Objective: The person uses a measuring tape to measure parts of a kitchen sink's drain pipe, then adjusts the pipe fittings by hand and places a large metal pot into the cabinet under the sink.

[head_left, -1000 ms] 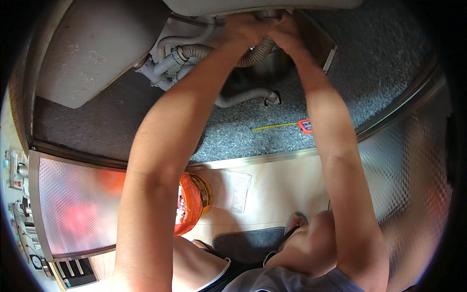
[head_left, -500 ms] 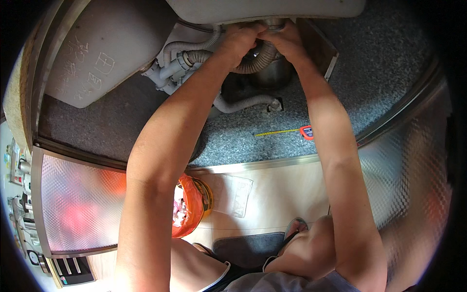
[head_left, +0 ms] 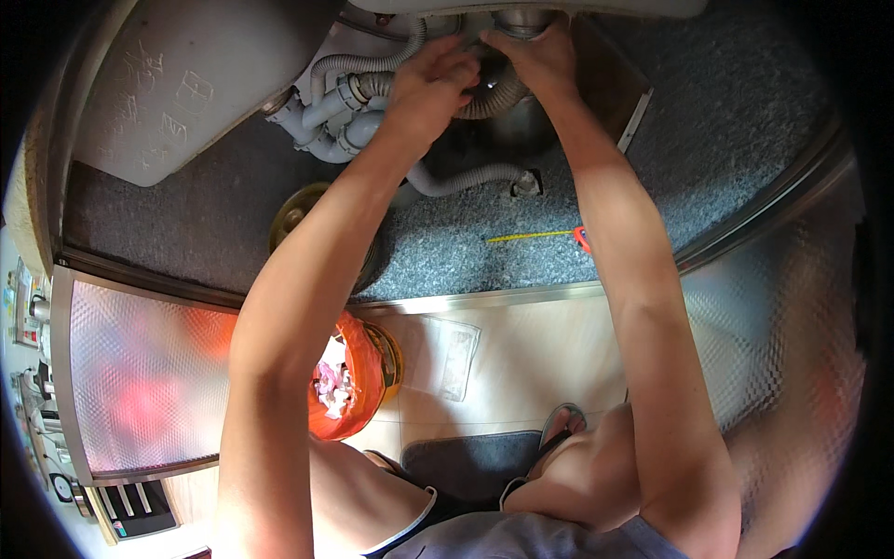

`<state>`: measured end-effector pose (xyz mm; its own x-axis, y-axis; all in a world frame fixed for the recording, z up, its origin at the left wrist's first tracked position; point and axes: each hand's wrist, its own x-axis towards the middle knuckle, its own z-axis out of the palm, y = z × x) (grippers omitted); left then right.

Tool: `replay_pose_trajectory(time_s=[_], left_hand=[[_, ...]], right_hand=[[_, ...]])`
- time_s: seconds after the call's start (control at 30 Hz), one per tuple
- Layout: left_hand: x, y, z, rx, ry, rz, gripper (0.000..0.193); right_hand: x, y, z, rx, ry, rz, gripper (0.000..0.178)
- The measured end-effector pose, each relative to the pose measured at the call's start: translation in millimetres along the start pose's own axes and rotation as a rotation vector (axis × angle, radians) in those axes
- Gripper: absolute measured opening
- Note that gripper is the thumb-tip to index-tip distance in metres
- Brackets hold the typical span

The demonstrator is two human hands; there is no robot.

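Grey ribbed hose (head_left: 503, 99), curved, beneath sink (head_left: 633, 7)

The place is looking like a kitchen, at a cupboard beneath a sink. Two grey basins (head_left: 205, 84) are hanging overhead; white drain pipes (head_left: 335, 140) and corrugated hoses (head_left: 503, 98) are curving below them, one hose ending at a fitting (head_left: 527, 182) in the speckled cupboard floor (head_left: 466, 270). Textured, metal-framed doors (head_left: 149, 373) are standing open beyond its front edge, left and right, and an orange-lined bin (head_left: 369, 377) is sitting just outside that edge.
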<state>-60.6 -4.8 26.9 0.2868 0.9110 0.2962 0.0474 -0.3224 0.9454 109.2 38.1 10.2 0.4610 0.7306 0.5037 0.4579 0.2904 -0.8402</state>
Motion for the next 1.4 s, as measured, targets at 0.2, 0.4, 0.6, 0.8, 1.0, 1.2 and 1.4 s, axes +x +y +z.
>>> replay_pose_trajectory(time_s=[0.2, 0.4, 0.6, 0.8, 1.0, 1.2, 1.4], left_hand=[[-98, 24, -62, -0.016, 0.133, -0.079, 0.043], [-183, 18, -116, 0.05, 0.081, -0.258, 0.046], [-225, 7, -115, 0.04, -0.007, -0.385, 0.036], [-234, -2, -109, -0.06, -0.098, -0.501, 0.037], [-243, -10, -106, -0.052, -0.211, -0.549, 0.035], [-249, -6, -107, 0.02, -0.294, -0.585, 0.038], [-248, -13, -94, 0.076, -0.36, -0.589, 0.039]], right_hand=[[27, 37, -3, 0.097, -0.029, -0.245, 0.091], [19, 21, -10, 0.228, -0.229, -0.136, 0.064], [28, 36, 15, 0.171, 0.191, -0.257, 0.082], [38, 35, -4, 0.288, -0.205, -0.132, 0.083], [19, 30, 3, 0.228, 0.095, -0.259, 0.079], [36, 37, -1, 0.138, -0.055, -0.246, 0.08], [39, 57, -29, 0.117, -0.284, -0.175, 0.096]])
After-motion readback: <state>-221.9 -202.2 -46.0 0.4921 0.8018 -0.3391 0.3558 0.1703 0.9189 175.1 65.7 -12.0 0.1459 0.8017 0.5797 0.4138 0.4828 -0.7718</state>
